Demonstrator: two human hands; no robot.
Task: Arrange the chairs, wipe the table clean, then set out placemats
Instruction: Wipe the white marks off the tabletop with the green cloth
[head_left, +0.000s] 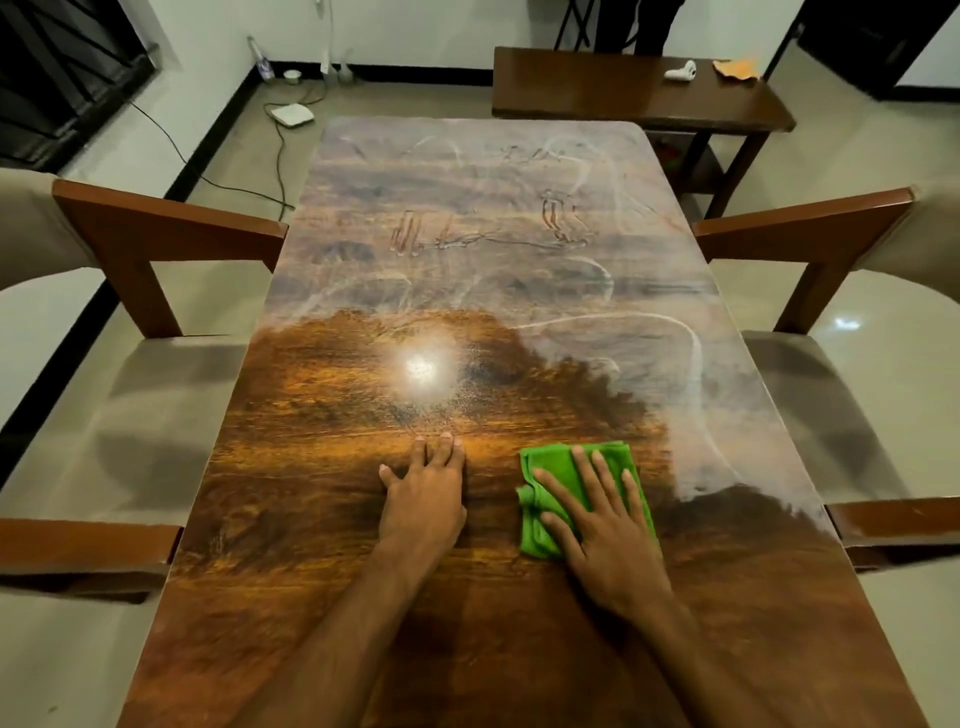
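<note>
I see my right hand (602, 525) pressed flat, fingers spread, on the soft, limp green cloth (582, 493) at the table's (467, 649) five o'clock, left hand (423, 493) flat, empty, beside it; best driven by palm pressure.

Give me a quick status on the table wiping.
Right hand flat on folded green cloth; left hand flat on wooden table. Near part clean, far part hazy. Nothing in the way.
</note>
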